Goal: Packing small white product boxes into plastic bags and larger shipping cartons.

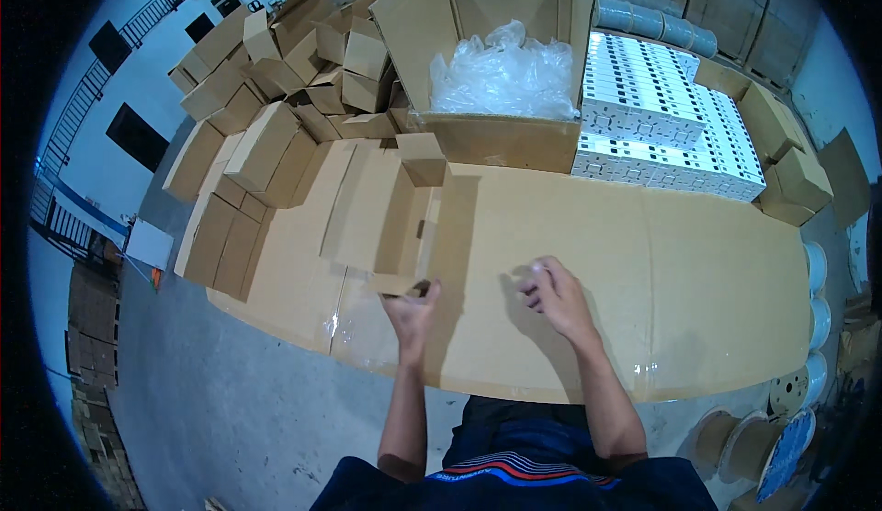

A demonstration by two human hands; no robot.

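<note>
Dark blue clothing (514, 474) with a red and white stripe fills the bottom of the head view, and two bare forearms rise from it over the near edge of a bench covered in flat cardboard sheeting (698, 291).

At the middle of that near edge, the left hand (412, 311) grips the near flap of a small, open, part-folded cardboard box (390, 222), fingers curled over the flap's edge. Lying on its side on the sheeting, the box reaches from the hand toward the far edge, its open face up.

Just to the right, the right hand (554, 292) rests above the bare sheeting, apart from the box, its fingers loosely curled; whether it holds anything cannot be told.

Along the far edge stands a large open carton (501, 139) with crumpled clear plastic bags (503, 75) inside. To its right, at the far right corner, sit stacked rows of white packs (661, 112), with more brown boxes (795, 167) beside them.

A heap of small folded cardboard boxes (276, 79) covers the far left corner and runs down the left edge.

Below the bench's right end, on the grey floor, stand several round spools (753, 438).
</note>
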